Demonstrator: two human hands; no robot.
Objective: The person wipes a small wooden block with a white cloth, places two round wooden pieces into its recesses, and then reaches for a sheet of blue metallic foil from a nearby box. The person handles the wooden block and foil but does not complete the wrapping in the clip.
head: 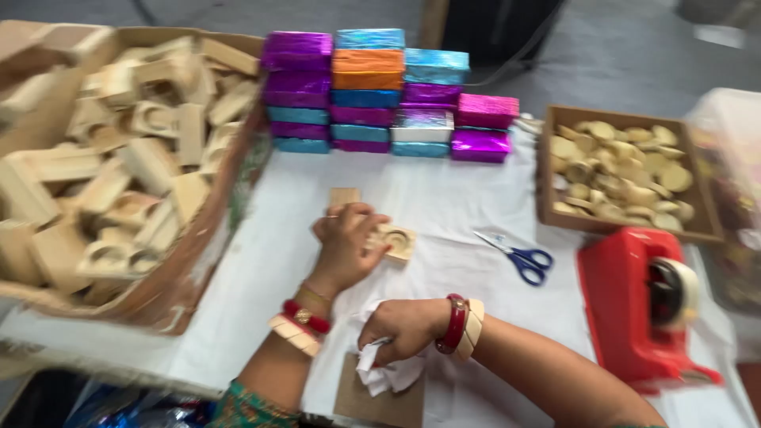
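Note:
My left hand (345, 238) rests on the white cloth-covered table (444, 198) and grips a small pale wooden block with a round recess (399, 242). A second flat wooden piece (345, 195) lies just behind that hand. My right hand (396, 325) is nearer to me, closed on a crumpled white tissue (379, 374). The tissue hangs over a brown cardboard piece (388, 406) at the table's near edge. Both wrists wear red and cream bangles.
A large cardboard box (198, 254) of similar wooden blocks fills the left. Shiny foil-wrapped boxes (380, 91) are stacked at the back. Blue-handled scissors (519, 255), a red tape dispenser (634, 305) and a box of round wooden discs (622, 170) sit on the right.

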